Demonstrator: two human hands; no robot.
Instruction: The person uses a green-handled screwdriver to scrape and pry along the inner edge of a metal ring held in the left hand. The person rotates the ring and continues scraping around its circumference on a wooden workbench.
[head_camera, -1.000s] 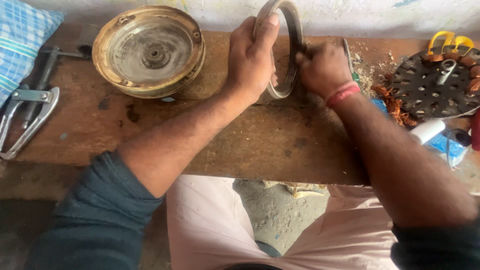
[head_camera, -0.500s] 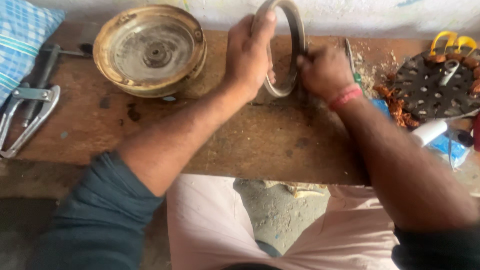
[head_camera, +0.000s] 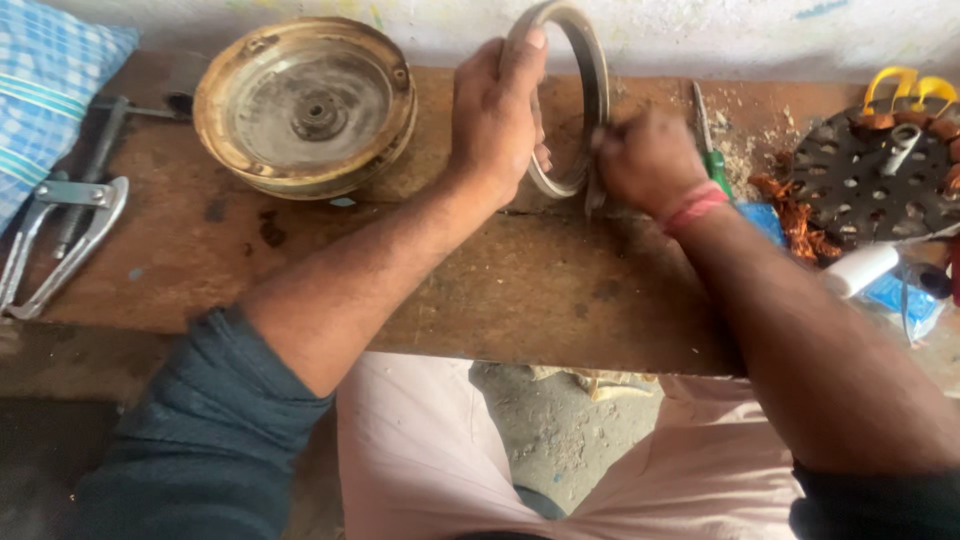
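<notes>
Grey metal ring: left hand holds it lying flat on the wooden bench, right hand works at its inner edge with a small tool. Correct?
Not quite. In the head view the left hand holds the grey metal ring upright on its edge on the wooden bench, not lying flat. The right hand does work at its inner edge with a small tool.

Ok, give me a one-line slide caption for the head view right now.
Left hand holds a metal ring upright on the wooden bench while the right hand works its inner edge with a small tool.
</notes>
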